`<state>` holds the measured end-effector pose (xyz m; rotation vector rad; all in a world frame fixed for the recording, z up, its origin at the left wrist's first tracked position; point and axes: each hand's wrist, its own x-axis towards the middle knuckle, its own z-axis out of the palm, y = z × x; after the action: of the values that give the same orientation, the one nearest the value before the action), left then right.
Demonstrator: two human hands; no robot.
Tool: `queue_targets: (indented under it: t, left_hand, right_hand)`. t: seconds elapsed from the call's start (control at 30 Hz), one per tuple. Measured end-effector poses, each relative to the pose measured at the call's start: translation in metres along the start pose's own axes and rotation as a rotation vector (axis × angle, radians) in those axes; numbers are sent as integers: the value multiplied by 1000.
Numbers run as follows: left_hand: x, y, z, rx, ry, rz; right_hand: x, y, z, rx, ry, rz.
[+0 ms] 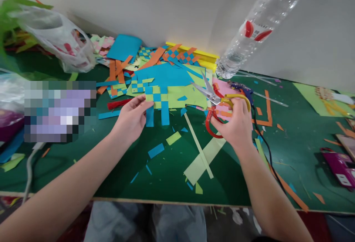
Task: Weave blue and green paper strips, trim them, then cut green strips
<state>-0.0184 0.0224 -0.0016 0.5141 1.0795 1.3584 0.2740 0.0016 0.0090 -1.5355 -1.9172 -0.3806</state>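
My left hand [130, 120] pinches the left side of a woven paper fish [156, 98] in a blue and light-green check, with two blue strips hanging from its lower edge. In my right hand [235, 122] are scissors [213, 96] with one yellow and one red handle. Their blades are spread apart and point up and left, to the right of the woven piece and not touching it. Behind both hands lie a blue paper sheet [158, 75] and a light-green paper sheet [180, 96]. A red tassel [118, 104] rests just beyond my left wrist.
Paper scraps, among them a blue piece [156, 150] and a pale strip [198, 146], litter the green table [116, 179]. A tall plastic bottle [249, 38] stands at the back right. Plastic bags [61, 38] and a pixelated screen [59, 111] are on the left. A black cable [264, 142] runs along the right.
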Motion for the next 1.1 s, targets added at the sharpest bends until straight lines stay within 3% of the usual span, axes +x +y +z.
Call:
queue_targets:
  t: [0.13, 0.3, 0.47, 0.77, 1.1]
  left_hand:
    - [-1, 0, 1, -39, -16, -10]
    - [-2, 0, 3, -68, -145, -56]
    - [-4, 1, 5, -81, -181, -45]
    - [-9, 3, 10, -116, -83, -13]
    - [-6, 0, 7, -183, -104, -26]
  right_hand:
    - [0, 1, -1, 77, 44, 25]
    - [0, 2, -1, 88, 76, 32]
    - [0, 4, 0, 113, 75, 6]
    - [-1, 5, 0, 120, 79, 43]
    - [-1, 2, 0, 109, 73, 9]
